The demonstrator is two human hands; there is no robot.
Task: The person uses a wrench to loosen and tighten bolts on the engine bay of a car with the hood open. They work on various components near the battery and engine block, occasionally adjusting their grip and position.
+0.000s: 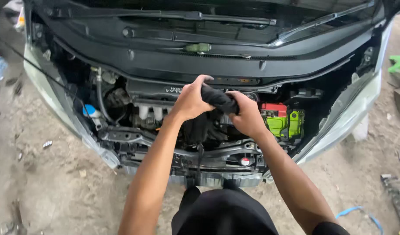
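I look down into the open engine bay (pixel 134 111) of a light-coloured car with its front bumper removed. My left hand (pixel 191 101) and my right hand (pixel 247 116) both grip a black cloth (pixel 219 99), held twisted between them above the middle of the engine. More black fabric (pixel 200 128) hangs below my hands over the engine. A battery with a red top and bright green side (pixel 283 118) sits just right of my right hand.
A blue reservoir cap (pixel 89 109) lies at the left of the bay. The raised hood and wiper arms (pixel 200 16) span the top. Dusty concrete floor (pixel 56 182) surrounds the car, with a blue strap (pixel 356 213) at lower right and a green object (pixel 399 64) far right.
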